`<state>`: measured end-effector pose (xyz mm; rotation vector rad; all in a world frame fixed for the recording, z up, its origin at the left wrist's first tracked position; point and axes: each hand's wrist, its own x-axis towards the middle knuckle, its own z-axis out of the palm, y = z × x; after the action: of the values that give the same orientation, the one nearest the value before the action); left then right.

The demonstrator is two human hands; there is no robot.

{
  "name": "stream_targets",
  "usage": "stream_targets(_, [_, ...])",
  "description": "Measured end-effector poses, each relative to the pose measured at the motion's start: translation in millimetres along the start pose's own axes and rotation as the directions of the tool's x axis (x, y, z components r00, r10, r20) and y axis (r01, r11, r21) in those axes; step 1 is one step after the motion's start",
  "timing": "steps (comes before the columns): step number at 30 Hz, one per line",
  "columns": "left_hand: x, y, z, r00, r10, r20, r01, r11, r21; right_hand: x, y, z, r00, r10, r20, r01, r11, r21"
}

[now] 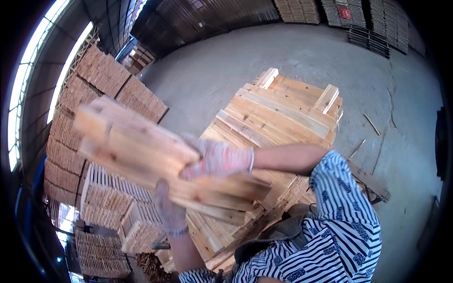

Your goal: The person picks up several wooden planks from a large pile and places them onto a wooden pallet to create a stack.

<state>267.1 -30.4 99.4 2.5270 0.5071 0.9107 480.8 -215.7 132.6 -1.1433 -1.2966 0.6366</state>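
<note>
Both my hands wear knitted work gloves and carry a bundle of several wooden boards (132, 153), tilted and slightly smeared by motion. My right hand (219, 159) is closed over the upper side of the bundle, near its middle. From below, my left hand (170, 210) grips the lower edge, its fingers partly smeared. Beneath the bundle spreads a broad pile of planks (276, 113) laid side by side. Two short stacks of narrow wood pieces, one block (267, 79) and another (326, 98), lie at its far end.
High stacks of boards (104, 75) stand along the left, with lower stacks (101, 203) nearer me. Further stacks (339, 14) line the far right wall. Wood slivers (372, 124) lie on the grey concrete floor (198, 66). A wooden beam (370, 181) juts out at right.
</note>
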Motion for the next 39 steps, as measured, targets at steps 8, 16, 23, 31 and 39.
stream_targets(8, [-11.2, -6.9, 138.7, 0.651, -0.578, 0.491, 0.621, 0.035, -0.783, -42.4, -20.1, -138.8, 0.747, 0.541, -0.387, -0.655, 0.498, -0.568])
stream_targets(16, [-4.1, 17.5, 187.2, 0.569, -0.623, 0.537, 0.647, -0.063, -0.760, -93.0, 74.3, -203.2, 0.612, 0.615, -0.498, -0.688, 0.104, -0.718])
stream_targets(23, [-3.5, 21.1, 186.0, 0.525, -0.696, 0.490, 0.676, -0.008, -0.737, -106.5, 94.6, -305.1, 0.667, 0.723, -0.179, -0.728, 0.684, 0.048])
stream_targets(31, [-1.6, 22.2, 182.6, 0.562, -0.654, 0.506, 0.679, 0.017, -0.734, -85.9, 146.2, -326.7, 0.617, 0.775, -0.139, -0.707, 0.467, -0.532])
stream_targets(39, [-2.1, 27.1, 184.3, 0.568, -0.677, 0.468, 0.666, 0.043, -0.745, -58.2, 126.6, -272.1, 0.604, 0.613, -0.509, -0.699, 0.101, -0.708])
